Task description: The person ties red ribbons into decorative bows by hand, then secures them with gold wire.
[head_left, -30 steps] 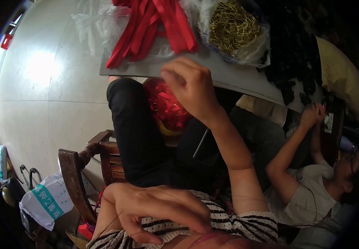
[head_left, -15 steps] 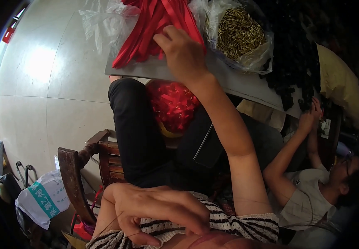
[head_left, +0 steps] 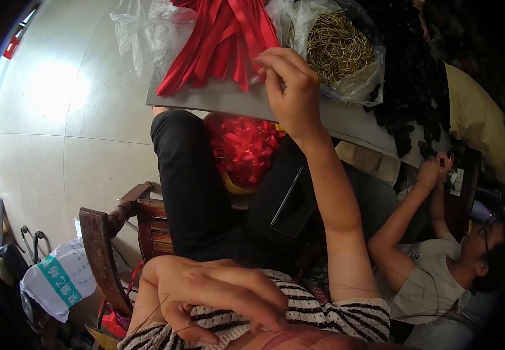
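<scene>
My right hand is over the grey table, between a fanned heap of red ribbon strips and a clear plastic bag of gold-coloured wire pieces. Its fingers are bent and the thumb is brought in toward them, close to the ribbon at the heap's right side. What lies at the fingertips, if anything, is hidden. Down in front of my chest, my left hand has its fingers stretched forward and apart from the thumb, with nothing visible in it. Between my knees sits a container of red ribbon loops with small gold rings.
A dark phone lies on my thigh. Many black pieces cover the table's right part. At the right a co-worker works with both hands at the table edge. A wooden chair and a white bag stand at left.
My right hand has moved right, from over the middle of the red ribbons to their right side near the gold pieces. My left hand has barely shifted.
</scene>
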`<state>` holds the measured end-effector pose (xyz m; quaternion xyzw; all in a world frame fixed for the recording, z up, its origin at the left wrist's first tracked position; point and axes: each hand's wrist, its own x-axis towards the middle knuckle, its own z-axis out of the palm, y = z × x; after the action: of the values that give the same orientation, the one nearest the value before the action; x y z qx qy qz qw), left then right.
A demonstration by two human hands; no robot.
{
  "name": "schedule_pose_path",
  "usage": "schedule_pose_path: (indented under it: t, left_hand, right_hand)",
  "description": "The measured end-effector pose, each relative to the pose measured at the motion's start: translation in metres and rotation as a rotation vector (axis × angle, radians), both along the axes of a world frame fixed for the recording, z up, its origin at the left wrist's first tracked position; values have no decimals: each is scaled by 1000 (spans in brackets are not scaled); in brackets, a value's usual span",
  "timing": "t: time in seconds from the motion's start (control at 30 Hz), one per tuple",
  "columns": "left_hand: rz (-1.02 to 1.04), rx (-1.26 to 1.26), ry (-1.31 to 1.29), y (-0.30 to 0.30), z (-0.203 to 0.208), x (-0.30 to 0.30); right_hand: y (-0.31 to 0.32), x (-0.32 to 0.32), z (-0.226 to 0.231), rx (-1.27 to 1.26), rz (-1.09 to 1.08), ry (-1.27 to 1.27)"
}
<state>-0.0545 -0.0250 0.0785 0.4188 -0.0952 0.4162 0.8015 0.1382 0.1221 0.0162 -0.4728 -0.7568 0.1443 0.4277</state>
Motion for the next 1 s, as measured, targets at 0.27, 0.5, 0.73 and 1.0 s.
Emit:
schedule_pose_path:
  t: [0.27,0.5,0.73,1.0]
  left_hand:
    - [18,-89,-32,-10,2,6]
    - [38,-36,-121,-3,-5,5]
    - [88,-55,-134,-4,-8,3]
    - [-4,57,-224,6,-17,2]
  right_hand:
    - [15,-26,-3,260,50,-370]
    - [33,-32,-8,303,18,-626]
    - [4,1,-19,264,57,-279]
    - [-9,5,-1,175,25,-79]
